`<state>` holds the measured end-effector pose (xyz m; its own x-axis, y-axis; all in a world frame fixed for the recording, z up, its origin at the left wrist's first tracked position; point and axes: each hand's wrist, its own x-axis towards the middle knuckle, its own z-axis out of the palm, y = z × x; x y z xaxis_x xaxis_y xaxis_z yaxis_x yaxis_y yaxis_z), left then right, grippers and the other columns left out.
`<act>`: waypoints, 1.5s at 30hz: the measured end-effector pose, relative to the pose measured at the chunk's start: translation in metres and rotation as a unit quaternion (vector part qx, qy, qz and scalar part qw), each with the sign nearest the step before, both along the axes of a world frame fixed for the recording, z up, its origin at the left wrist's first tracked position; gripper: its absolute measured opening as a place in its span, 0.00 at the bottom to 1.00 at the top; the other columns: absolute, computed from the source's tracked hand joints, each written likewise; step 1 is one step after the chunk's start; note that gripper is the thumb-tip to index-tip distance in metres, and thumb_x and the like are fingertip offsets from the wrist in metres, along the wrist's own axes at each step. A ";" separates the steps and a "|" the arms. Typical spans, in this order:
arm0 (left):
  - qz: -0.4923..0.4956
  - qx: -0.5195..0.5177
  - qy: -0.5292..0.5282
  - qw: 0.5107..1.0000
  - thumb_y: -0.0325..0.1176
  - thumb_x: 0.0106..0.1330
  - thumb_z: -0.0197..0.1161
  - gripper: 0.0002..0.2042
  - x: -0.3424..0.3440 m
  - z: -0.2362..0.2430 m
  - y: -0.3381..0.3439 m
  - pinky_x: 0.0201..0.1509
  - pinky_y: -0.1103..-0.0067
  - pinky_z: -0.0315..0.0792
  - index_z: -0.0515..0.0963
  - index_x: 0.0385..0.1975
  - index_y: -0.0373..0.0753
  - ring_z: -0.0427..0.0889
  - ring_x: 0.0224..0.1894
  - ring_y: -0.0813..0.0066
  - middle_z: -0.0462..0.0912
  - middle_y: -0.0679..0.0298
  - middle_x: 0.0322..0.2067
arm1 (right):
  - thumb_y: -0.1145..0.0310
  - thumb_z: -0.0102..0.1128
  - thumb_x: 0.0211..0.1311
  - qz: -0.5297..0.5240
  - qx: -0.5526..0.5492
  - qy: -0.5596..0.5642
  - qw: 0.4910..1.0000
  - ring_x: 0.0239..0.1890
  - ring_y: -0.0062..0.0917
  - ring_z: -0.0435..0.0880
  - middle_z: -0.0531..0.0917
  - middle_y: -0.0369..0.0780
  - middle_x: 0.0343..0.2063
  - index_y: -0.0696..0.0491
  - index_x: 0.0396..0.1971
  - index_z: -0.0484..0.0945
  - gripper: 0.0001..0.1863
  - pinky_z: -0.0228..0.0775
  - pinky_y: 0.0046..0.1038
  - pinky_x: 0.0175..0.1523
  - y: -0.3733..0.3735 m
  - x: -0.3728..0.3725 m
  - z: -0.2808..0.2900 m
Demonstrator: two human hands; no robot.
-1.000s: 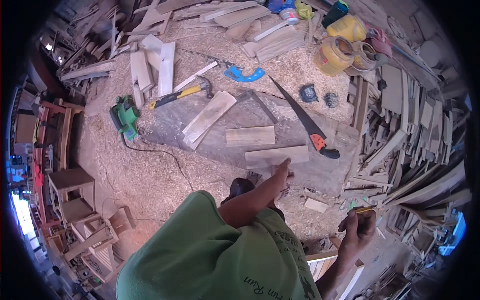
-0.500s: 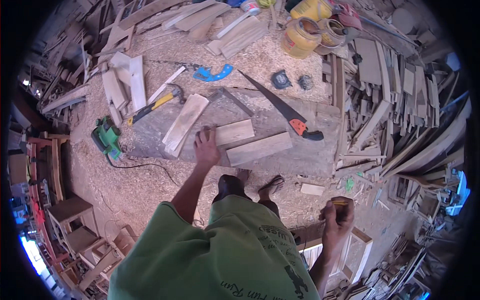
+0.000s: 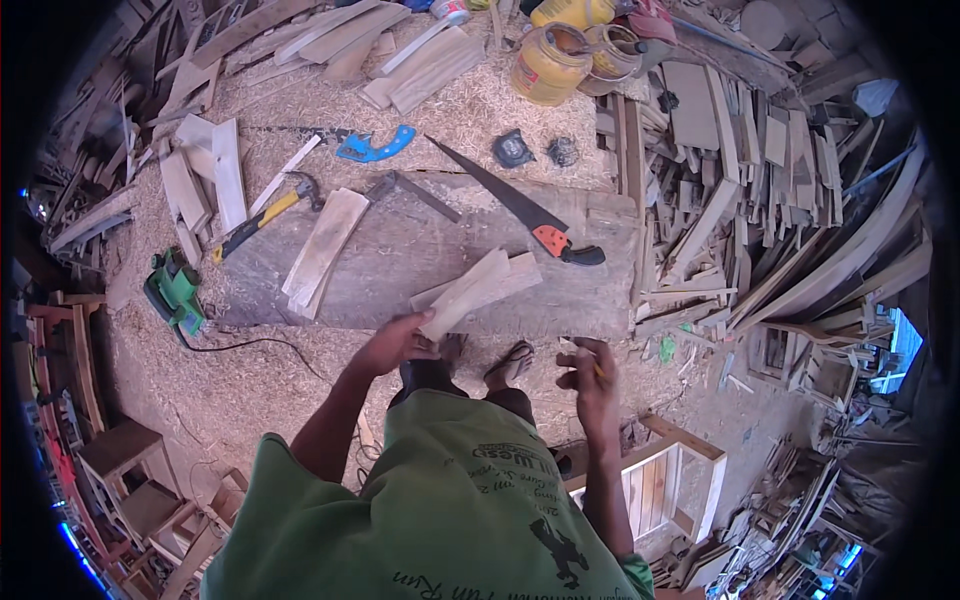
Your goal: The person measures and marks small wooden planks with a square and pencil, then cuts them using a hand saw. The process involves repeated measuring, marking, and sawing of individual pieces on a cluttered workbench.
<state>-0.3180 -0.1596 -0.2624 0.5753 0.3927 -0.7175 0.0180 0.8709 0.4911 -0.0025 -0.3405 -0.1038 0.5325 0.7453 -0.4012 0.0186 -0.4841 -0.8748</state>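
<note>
Far up past my fingers stand two yellow tubs. The left yellow tub [image 3: 549, 66] is open, and I cannot tell what is in it. The right tub [image 3: 612, 50] is open too, and a stick pokes out of it.

My left hand [image 3: 397, 341] reaches out in front of me, arm bent a little. Its fingers [image 3: 424, 322] are closed on the near end of two flat wood boards [image 3: 478, 291]. The boards stick out from my fingers, up and to the right, tilted over the gray counter [image 3: 400, 260]. Past their far end lies a saw [image 3: 520, 212] with an orange and black handle.

My right hand [image 3: 594, 377] is up by my side, near my feet. Its fingers are curled around a thin pencil [image 3: 598, 368]. It is well apart from the boards.

Far left of my fingers sits a green power tool [image 3: 175, 292] on the sawdust.
</note>
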 end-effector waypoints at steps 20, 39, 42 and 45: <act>0.152 0.200 0.372 0.893 0.40 0.76 0.70 0.15 0.034 -0.102 -0.036 0.48 0.60 0.82 0.87 0.47 0.31 0.90 0.40 0.55 0.92 0.51 0.40 | 0.77 0.61 0.62 0.246 0.108 -0.322 0.908 0.53 0.57 0.80 0.86 0.53 0.45 0.54 0.66 0.79 0.29 0.69 0.56 0.62 0.143 -0.021 -0.221; 0.010 0.481 0.473 0.738 0.34 0.69 0.62 0.17 0.076 -0.066 0.033 0.60 0.49 0.78 0.87 0.49 0.28 0.85 0.51 0.32 0.86 0.31 0.46 | 0.69 0.65 0.75 0.133 0.050 -0.273 0.951 0.49 0.59 0.84 0.87 0.56 0.43 0.53 0.60 0.80 0.17 0.76 0.60 0.55 0.093 -0.005 -0.245; 0.037 0.525 0.446 0.724 0.33 0.69 0.62 0.17 0.083 -0.058 0.038 0.59 0.49 0.78 0.87 0.49 0.27 0.84 0.51 0.31 0.87 0.32 0.44 | 0.69 0.65 0.74 0.119 0.036 -0.282 0.951 0.48 0.61 0.85 0.86 0.58 0.44 0.54 0.60 0.80 0.17 0.77 0.59 0.54 0.094 -0.011 -0.245; 0.018 0.538 0.456 0.708 0.33 0.69 0.61 0.17 0.092 -0.059 0.058 0.58 0.47 0.77 0.88 0.48 0.28 0.84 0.50 0.31 0.87 0.33 0.42 | 0.69 0.66 0.73 0.103 0.063 -0.284 0.951 0.48 0.61 0.85 0.86 0.57 0.45 0.54 0.61 0.81 0.19 0.78 0.59 0.54 0.101 -0.009 -0.253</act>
